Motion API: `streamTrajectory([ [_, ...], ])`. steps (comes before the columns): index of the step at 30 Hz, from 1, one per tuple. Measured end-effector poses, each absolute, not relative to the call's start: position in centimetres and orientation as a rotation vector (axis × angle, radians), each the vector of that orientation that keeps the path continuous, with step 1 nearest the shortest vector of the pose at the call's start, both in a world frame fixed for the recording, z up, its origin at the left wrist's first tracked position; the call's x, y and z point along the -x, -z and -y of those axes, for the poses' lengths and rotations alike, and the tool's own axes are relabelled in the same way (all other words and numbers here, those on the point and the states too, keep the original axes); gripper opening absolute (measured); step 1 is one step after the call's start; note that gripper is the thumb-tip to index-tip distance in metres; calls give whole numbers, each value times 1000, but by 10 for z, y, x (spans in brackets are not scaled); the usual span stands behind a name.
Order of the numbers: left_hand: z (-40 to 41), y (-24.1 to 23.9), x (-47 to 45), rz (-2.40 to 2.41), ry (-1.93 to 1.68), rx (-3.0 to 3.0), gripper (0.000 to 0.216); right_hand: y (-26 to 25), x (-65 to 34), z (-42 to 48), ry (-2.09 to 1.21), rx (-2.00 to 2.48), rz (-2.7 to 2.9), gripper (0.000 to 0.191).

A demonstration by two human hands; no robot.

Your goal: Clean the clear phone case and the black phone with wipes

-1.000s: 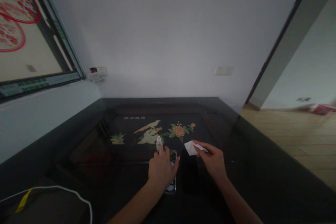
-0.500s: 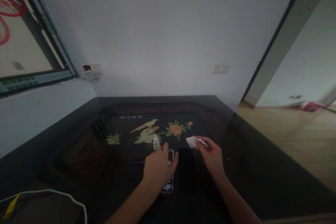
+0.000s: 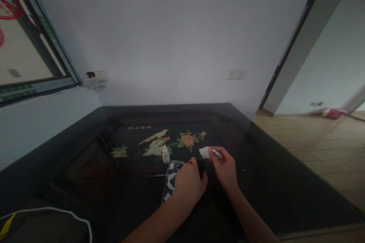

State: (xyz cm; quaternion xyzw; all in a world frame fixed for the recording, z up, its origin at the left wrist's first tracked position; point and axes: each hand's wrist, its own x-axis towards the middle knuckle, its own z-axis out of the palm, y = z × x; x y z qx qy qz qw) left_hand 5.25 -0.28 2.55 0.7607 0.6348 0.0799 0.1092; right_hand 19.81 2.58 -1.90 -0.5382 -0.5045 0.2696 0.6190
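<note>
— Fingers of the left hand [image 3: 189, 181]: curled over the dark phone [image 3: 202, 165], thumb apart from the index. Grip or mere rest, cannot tell; the hand hides most of the phone.

— Right hand [image 3: 226, 167]?

— Thumb and fingertips pinched together on a white sheet [image 3: 205, 153], paper or cloth unclear.

— Change noted?

— Left hand shifts off the clear case [image 3: 170, 182] to the phone, so more of the case's white patches show. Right hand keeps its pinch.

— Meaning?

— My judgement: attention passes from case to phone, with the sheet at the ready.

— Positions?

— Phone flat on the tabletop [image 3: 273, 190], closer to its near edge than its far edge, roughly midway between the sides. Case just left of it, partly hidden by the left hand. Small bottle [image 3: 165, 155] upright just beyond the case, toward the far edge.
</note>
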Motion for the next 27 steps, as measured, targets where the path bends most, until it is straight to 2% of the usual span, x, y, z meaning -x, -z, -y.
streamTrajectory([
  [15,-13,-3,-71,-1980,4,-2284,91,10,-202,-22,-632,1235,1160,32],
  [18,-15,0,-72,-1981,-20,-2286,89,10,-202,-23,-638,1225,1160,34],
  [24,-17,1,-75,-1962,-138,-2237,67,7,-200,-22,-642,1215,1161,31],
  [27,-18,-2,-74,-1940,-206,-2187,64,6,-200,-21,-638,1217,1168,29],
])
